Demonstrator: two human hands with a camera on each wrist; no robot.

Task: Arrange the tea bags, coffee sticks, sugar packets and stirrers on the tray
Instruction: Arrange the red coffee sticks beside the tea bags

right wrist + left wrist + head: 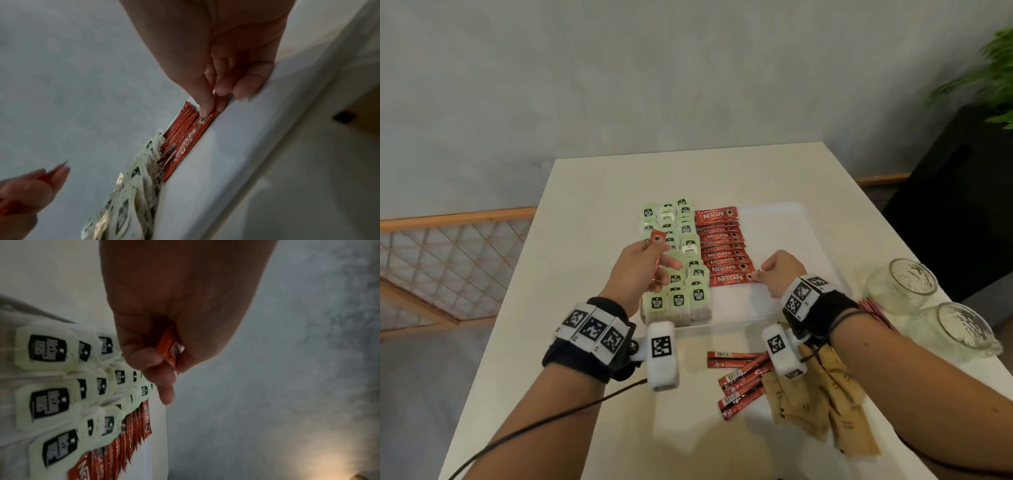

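L hand (180, 324) seen from the wrist, fingers curled round a red coffee stick (169, 348), pinched betw. thumb and fingers, held above the tea bags (48, 348). Tea bags lie in overlapping rows w/ green tags, dark logos. Beside them a row of red coffee sticks (131, 431), also overlapping. White tray (158, 443) under both. Grey wall (287, 369) behind; pic blurry.

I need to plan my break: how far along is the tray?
Done: tea bags fill three columns on the tray. In hand: right hand sets the nearest coffee stick; left hand holds another stick. Left: loose sticks and brown sugar packets on the table.
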